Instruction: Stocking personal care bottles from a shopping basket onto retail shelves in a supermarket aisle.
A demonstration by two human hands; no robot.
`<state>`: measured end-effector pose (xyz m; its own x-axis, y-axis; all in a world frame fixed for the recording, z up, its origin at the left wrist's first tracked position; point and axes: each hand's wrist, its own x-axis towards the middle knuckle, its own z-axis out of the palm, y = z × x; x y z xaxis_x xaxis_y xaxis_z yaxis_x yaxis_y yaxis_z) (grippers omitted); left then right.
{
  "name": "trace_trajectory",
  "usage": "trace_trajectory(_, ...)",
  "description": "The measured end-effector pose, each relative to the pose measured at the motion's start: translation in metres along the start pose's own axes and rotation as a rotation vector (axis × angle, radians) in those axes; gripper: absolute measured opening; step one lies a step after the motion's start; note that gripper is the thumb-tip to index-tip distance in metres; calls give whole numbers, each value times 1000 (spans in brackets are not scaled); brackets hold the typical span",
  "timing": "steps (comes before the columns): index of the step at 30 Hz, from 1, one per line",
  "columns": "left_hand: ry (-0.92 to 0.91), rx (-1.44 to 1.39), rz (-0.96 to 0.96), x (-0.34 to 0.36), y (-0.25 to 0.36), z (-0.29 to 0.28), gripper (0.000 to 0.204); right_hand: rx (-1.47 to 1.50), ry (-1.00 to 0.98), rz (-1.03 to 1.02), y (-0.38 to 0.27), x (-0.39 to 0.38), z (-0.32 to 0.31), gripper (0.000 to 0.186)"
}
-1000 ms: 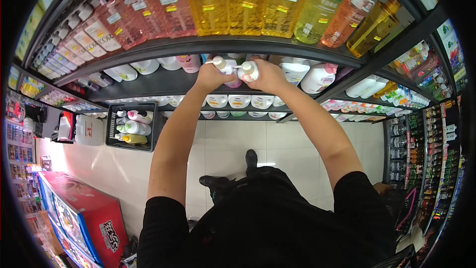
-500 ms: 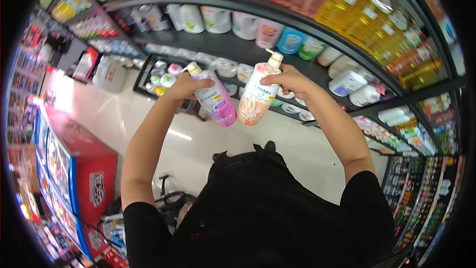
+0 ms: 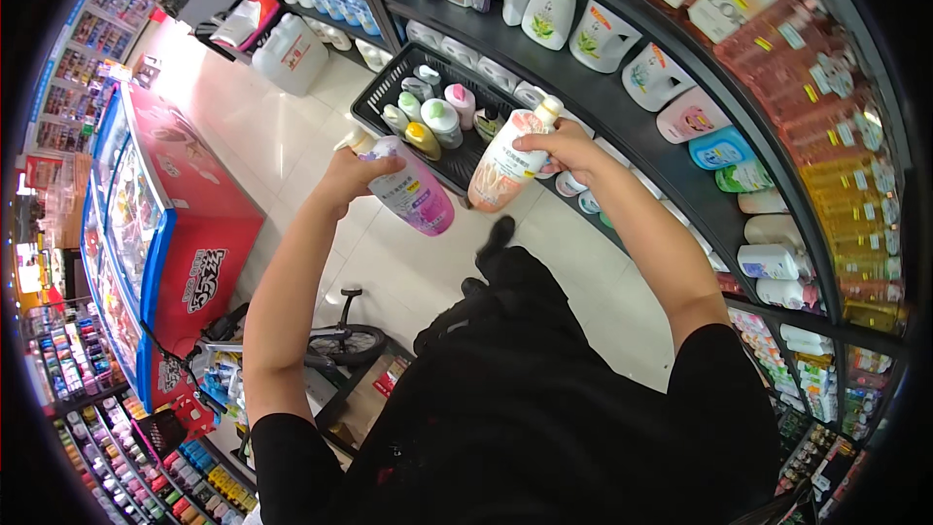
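Observation:
A purple and white pump bottle [image 3: 412, 191] is gripped near its top by my left hand [image 3: 352, 175], the thumb lying across its front. My right hand [image 3: 561, 148] holds an orange and white pump bottle [image 3: 506, 161] the same way, thumb on the label. Both bottles tilt, their bases angled toward each other and apart. Just beyond them a black plastic basket [image 3: 365, 100] holds several bottles, among them a white one with a green cap [image 3: 442, 123], a pink-capped one [image 3: 460, 105] and a yellow one [image 3: 422, 140].
A black shelf [image 3: 593, 87] with jugs and bottles curves along the far and right side. At left stands a red and blue chest freezer [image 3: 209, 253]. A bicycle wheel [image 3: 345, 344] is by my left arm, and a white jug [image 3: 292, 55] stands on the tiled floor.
My view and body have turned left, so the basket now sits nearer the middle and the shelf has swung right. Both bottles stay in my hands.

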<state>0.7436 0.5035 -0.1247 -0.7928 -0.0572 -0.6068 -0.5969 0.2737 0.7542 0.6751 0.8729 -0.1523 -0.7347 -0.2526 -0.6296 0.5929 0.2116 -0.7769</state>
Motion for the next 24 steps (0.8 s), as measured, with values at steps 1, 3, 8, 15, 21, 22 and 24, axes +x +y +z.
trace_trajectory(1, 24, 54, 105, 6, -1, -8, 60, -51, 62, -72, -6, 13, 7, 59)
trace_trajectory(3, 145, 213, 200, 29, -17, -21, 67, -159, 89, -151, -11, 39, 10, 74)
trace_trajectory(8, 310, 345, 264, 72, -11, -23, 73, -300, 353, -282, 13, 133, 11, 82)
trace_trajectory(15, 250, 331, 458, 151, -5, 7, 78, -252, 494, -202, 50, 191, 59, 91)
trace_trajectory(21, -43, 630, 631, 221, -40, 37, 71, -229, 593, -82, 81, 226, 106, 86)
trace_trajectory(22, -112, 675, 677, 228, -48, 43, 71, -218, 622, -58, 92, 233, 112, 85)
trace_trajectory(24, -205, 730, 690, 249, -60, 56, 73, -195, 666, -87, 109, 252, 119, 83)
